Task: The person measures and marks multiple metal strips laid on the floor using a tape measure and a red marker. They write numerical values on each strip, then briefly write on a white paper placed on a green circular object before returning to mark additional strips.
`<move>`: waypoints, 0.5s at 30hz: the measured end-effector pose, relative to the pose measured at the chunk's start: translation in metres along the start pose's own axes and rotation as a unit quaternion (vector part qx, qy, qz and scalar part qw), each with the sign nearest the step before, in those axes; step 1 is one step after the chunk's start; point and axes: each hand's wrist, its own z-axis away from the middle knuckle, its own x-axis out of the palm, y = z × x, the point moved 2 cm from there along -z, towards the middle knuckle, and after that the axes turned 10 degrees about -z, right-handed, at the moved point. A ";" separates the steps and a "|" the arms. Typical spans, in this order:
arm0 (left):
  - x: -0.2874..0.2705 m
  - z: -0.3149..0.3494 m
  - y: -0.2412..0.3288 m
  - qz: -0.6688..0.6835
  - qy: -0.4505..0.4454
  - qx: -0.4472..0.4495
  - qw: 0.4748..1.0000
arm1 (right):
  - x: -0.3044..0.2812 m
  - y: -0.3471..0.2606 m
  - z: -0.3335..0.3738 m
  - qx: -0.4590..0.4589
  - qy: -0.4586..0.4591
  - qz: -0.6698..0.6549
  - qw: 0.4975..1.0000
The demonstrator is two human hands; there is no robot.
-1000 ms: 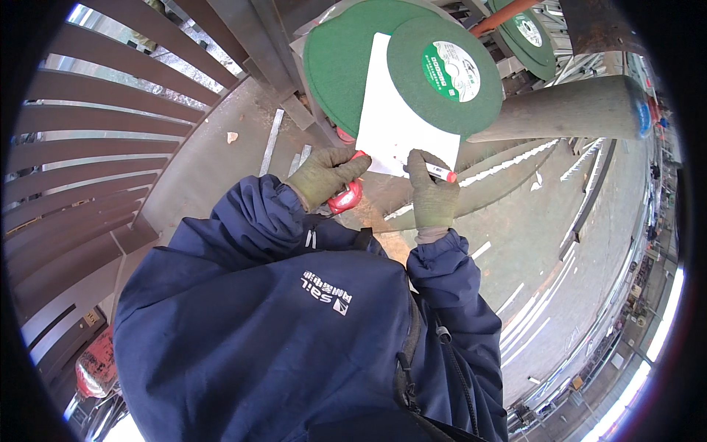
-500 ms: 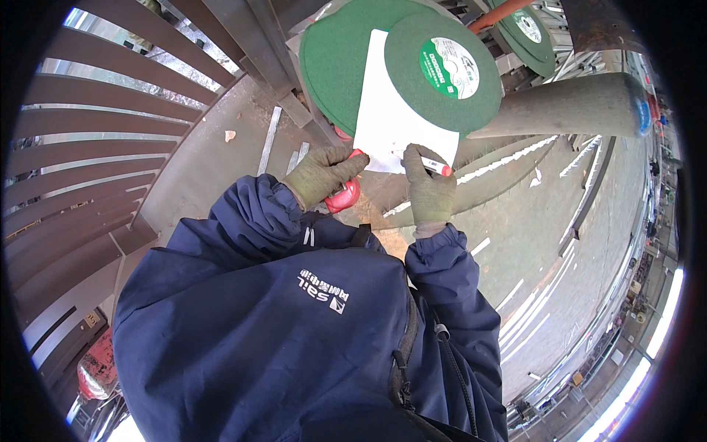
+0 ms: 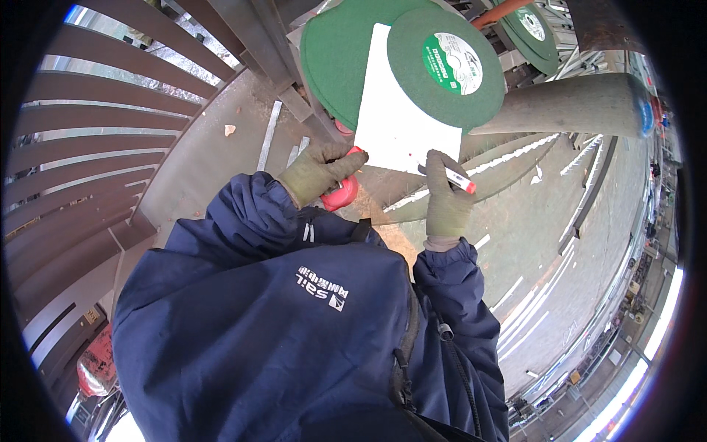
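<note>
My right hand [image 3: 447,195], in a grey-green work glove, is closed around a white marker pen [image 3: 460,179] with a red end. The pen's dark tip end is close to the lower right edge of a white sheet [image 3: 390,121]. A tiny red mark shows on the paper near that edge. My left hand [image 3: 315,173], gloved alike, is closed at the sheet's lower left corner on a red rounded object [image 3: 340,194]; its kind is partly hidden by the fingers. Red also shows at the fingertips. A green cutting disc [image 3: 412,66] with a round label lies over the sheet's upper right part.
A larger green disc [image 3: 331,66] lies under the sheet. To the right are a thick grey cylinder [image 3: 567,107] and more green discs [image 3: 532,37]. Brown metal slats [image 3: 96,118] stand at the left. Metal strips [image 3: 269,136] lie on the floor.
My right hand has moved right and slightly down with the marker pen, drawing away from the paper and uncovering its lower edge. My left hand has barely shifted.
</note>
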 end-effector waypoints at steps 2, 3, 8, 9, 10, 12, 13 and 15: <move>-0.002 0.010 0.000 0.025 0.003 -0.014 1.000 | -0.002 -0.008 0.009 0.021 0.026 -0.018 0.999; -0.006 0.015 -0.003 0.024 0.006 -0.014 1.000 | -0.003 -0.012 0.013 0.007 0.030 -0.023 0.999; -0.028 0.045 -0.023 0.071 0.010 -0.026 0.997 | -0.034 -0.009 0.025 -0.052 0.040 -0.018 0.998; -0.035 0.047 -0.037 0.062 0.036 -0.027 0.997 | -0.039 -0.004 0.026 -0.071 0.035 0.004 0.997; -0.040 0.050 -0.052 0.052 0.062 -0.029 0.996 | -0.034 -0.007 0.030 -0.071 0.034 -0.040 0.996; -0.055 0.051 -0.097 0.045 0.107 -0.082 0.990 | -0.036 -0.014 0.037 -0.068 0.028 -0.033 0.997; -0.061 0.054 -0.126 0.041 0.131 -0.110 0.984 | -0.036 -0.014 0.039 -0.068 0.022 -0.031 0.997; -0.072 0.065 -0.200 0.016 0.185 -0.158 0.970 | -0.041 -0.015 0.043 -0.078 -0.015 -0.049 0.996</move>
